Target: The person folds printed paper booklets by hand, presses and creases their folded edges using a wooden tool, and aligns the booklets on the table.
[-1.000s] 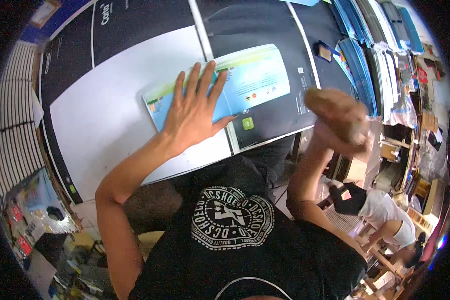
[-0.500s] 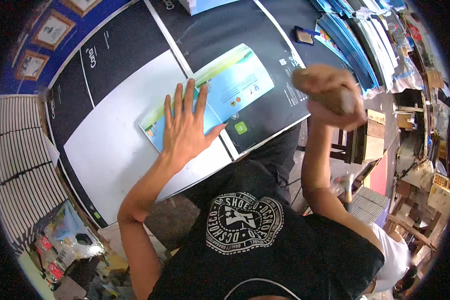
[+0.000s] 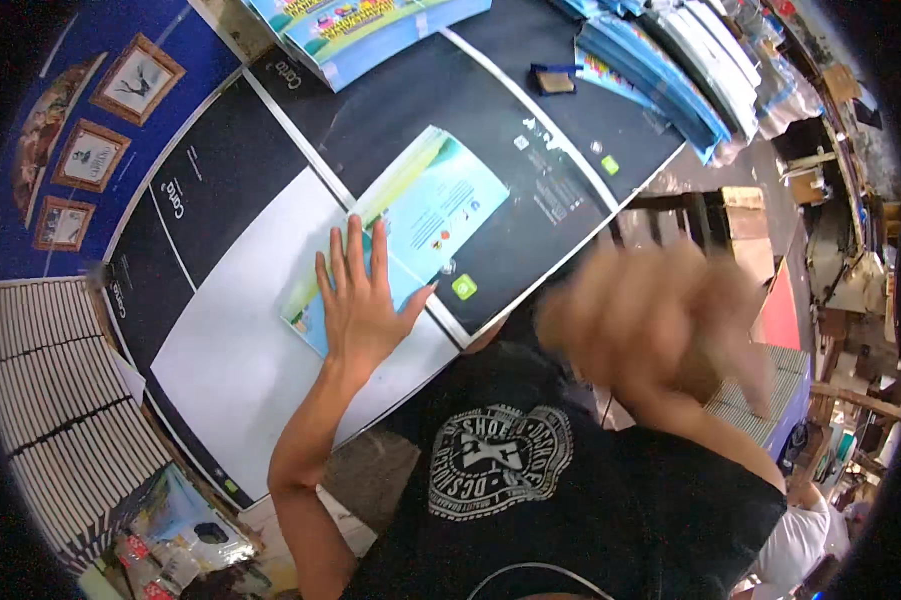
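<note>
An open booklet (image 3: 455, 190) with light blue and green pages lies partly on a white sheet (image 3: 225, 340) and partly on the black printed table cover. My left hand (image 3: 358, 310) presses flat on its left half, fingers stretched out and thumb near the fold. My right hand (image 3: 650, 320) is raised off the table to the right, touching neither booklet nor sheet. Motion smears it, but its fingers are curled round something brownish; a rounded, stone-like lump showed there earlier, and its exact kind is unclear.
Stacks of colourful booklets (image 3: 390, 35) stand at the table's far edge. More blue and white stacks (image 3: 660, 85) lie far right, beside a small dark-framed pad (image 3: 553, 80). Piled books (image 3: 65, 400) border the table's left side. A wooden stool (image 3: 745, 225) stands right of the table.
My right hand has swung down and nearer to me, its fingers still curled. My left hand stays flat on the booklet. The view has shifted, showing more of the far stacks.
</note>
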The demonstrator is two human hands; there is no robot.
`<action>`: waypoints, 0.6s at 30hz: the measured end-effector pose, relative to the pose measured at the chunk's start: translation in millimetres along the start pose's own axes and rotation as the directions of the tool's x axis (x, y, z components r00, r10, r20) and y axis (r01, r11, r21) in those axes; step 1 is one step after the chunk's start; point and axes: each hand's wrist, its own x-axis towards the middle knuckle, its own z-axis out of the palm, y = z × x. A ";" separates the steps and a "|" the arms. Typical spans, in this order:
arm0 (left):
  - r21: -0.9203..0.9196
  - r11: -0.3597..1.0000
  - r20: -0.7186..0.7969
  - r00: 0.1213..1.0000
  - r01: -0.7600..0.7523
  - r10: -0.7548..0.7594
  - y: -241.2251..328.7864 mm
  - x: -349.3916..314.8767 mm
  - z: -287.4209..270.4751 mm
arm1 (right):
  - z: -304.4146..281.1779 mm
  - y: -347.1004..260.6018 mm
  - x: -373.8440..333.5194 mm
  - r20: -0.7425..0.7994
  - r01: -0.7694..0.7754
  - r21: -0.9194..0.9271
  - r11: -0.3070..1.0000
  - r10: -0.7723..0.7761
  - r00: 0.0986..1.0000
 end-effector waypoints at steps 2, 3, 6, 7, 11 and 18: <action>0.015 1.000 0.007 1.000 -0.010 0.010 -1.6 -1.4 2.6 | 30.9 -10.6 9.9 0.211 0.075 0.044 0.996 -0.082 0.974; 0.014 1.000 -0.008 1.000 -0.013 0.014 -3.0 -1.7 3.2 | 38.8 -5.6 15.3 0.264 0.075 0.077 0.994 -0.093 0.960; 0.020 0.999 -0.007 0.999 -0.033 0.033 -2.3 4.3 3.9 | 47.6 8.1 32.5 0.271 0.003 0.154 0.988 -0.045 0.961; 0.016 0.999 0.014 1.000 -0.028 0.028 -1.1 0.4 3.9 | 52.1 11.7 29.2 0.256 0.064 0.152 0.986 -0.102 0.961; 0.005 0.999 -0.010 0.999 -0.036 0.036 -0.5 0.3 2.9 | 62.6 15.5 17.9 0.196 0.150 0.154 0.977 -0.179 0.964; 0.003 1.000 0.010 1.000 -0.018 0.018 -3.7 -3.9 2.8 | 56.8 16.0 17.8 0.288 -0.049 0.184 0.982 -0.006 0.958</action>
